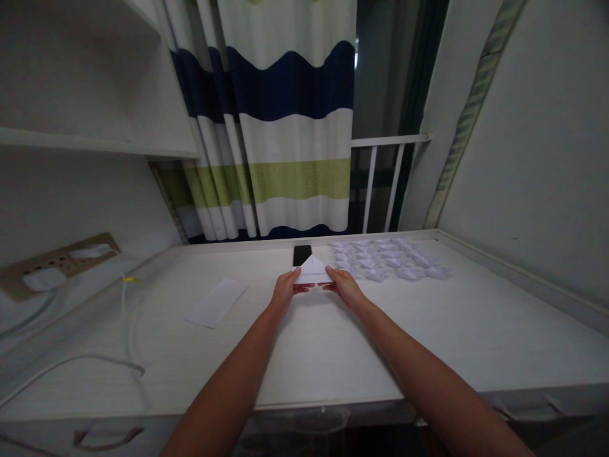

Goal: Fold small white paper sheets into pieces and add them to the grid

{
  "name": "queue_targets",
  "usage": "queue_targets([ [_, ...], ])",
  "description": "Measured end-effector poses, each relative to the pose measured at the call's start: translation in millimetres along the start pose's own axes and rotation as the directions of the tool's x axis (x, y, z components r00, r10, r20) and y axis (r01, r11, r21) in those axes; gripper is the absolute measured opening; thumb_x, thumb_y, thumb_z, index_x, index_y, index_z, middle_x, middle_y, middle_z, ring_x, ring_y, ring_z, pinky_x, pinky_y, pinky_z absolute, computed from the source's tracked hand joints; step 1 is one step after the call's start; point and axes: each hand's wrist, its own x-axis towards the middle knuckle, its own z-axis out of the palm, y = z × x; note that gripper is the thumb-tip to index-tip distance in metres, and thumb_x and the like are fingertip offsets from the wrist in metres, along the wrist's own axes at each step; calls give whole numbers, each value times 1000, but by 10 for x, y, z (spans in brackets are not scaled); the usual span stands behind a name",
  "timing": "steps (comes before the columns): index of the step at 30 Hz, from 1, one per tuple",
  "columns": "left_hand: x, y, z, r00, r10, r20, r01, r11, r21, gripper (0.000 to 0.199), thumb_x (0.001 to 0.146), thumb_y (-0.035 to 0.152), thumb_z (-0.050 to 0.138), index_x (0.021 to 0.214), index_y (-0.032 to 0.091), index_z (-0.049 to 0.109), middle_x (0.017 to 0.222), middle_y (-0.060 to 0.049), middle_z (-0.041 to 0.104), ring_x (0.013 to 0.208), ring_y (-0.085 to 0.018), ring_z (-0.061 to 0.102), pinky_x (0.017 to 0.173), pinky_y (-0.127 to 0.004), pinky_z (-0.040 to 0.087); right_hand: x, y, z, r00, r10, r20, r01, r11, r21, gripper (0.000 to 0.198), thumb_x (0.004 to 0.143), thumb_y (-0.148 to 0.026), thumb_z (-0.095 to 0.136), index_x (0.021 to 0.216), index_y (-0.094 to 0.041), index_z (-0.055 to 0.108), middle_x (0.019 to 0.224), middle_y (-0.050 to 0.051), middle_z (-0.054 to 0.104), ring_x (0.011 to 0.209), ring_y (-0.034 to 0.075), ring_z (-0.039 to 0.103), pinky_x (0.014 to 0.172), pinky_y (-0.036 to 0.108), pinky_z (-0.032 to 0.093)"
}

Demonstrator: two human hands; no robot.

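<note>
Between my two hands is a partly folded sheet of white paper, with a triangular peak on top and a straight band below. My left hand pinches its left end, thumb on the front and fingers underneath. At the right end, my right hand grips it the same way. The paper is held a little above the desk. Just behind it lies a black phone, its lower part hidden by the paper. Rows of folded white paper pieces rest to the right of my right hand.
A flat white paper sheet lies left on the white desk. White cables run along the left side near a power socket panel. A striped curtain and a white railing stand behind the desk.
</note>
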Motion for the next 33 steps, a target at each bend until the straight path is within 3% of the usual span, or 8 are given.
queue_targets([
  [4,2,2,-6,999,36,-22,-35,999,38,32,72,36,54,85,8,58,74,-9,64,55,-14,61,48,-22,49,1,0,1,1000,11,1,-11,1000,-9,25,72,-35,56,63,-12,64,63,4,64,53,10,58,48,18,47],
  [10,-52,56,16,985,174,-5,-171,971,166,43,68,34,57,106,16,48,74,-1,59,55,-12,59,47,-23,51,0,4,18,999,49,2,-48,998,-26,19,70,-30,57,67,-12,61,63,5,64,52,10,58,48,19,47],
  [12,-57,56,17,981,193,16,-193,963,190,40,68,35,56,103,17,49,73,-1,58,53,-11,58,45,-23,50,-14,-5,25,999,32,0,-32,999,-26,16,68,-27,58,78,-14,60,65,3,64,51,10,58,49,20,47],
  [16,-37,35,4,980,198,21,-199,962,189,27,68,36,53,84,14,56,73,-1,58,53,-10,57,45,-21,49,-37,-25,23,997,-74,2,74,995,-64,34,64,-24,59,98,-21,53,57,-4,59,49,10,57,50,22,48],
  [19,-27,30,-4,985,171,23,-172,969,180,25,68,35,52,77,13,57,69,-2,58,52,-11,58,47,-22,48,-29,-22,6,991,-136,22,137,985,-100,23,63,-25,57,86,-21,56,51,-6,55,49,10,55,48,21,47],
  [23,-34,37,-13,992,128,16,-129,981,142,23,67,34,50,74,13,56,66,-2,59,53,-13,60,48,-23,48,-3,-7,-7,989,-136,56,142,983,-120,12,61,-25,54,69,-18,60,62,-2,58,57,10,55,50,21,47],
  [28,-47,44,-12,994,105,38,-109,987,116,25,67,35,52,77,13,56,66,-2,60,54,-14,61,50,-23,48,-6,-18,5,987,-147,67,155,977,-144,18,60,-26,58,76,-18,62,67,-2,59,59,10,55,53,22,46],
  [33,-63,54,9,992,104,74,-119,964,239,30,60,32,63,83,14,58,73,-4,62,59,-15,62,53,-23,48,-3,-4,0,977,-194,85,209,949,-235,26,54,-24,66,79,-18,63,61,-4,56,54,8,49,53,21,44],
])
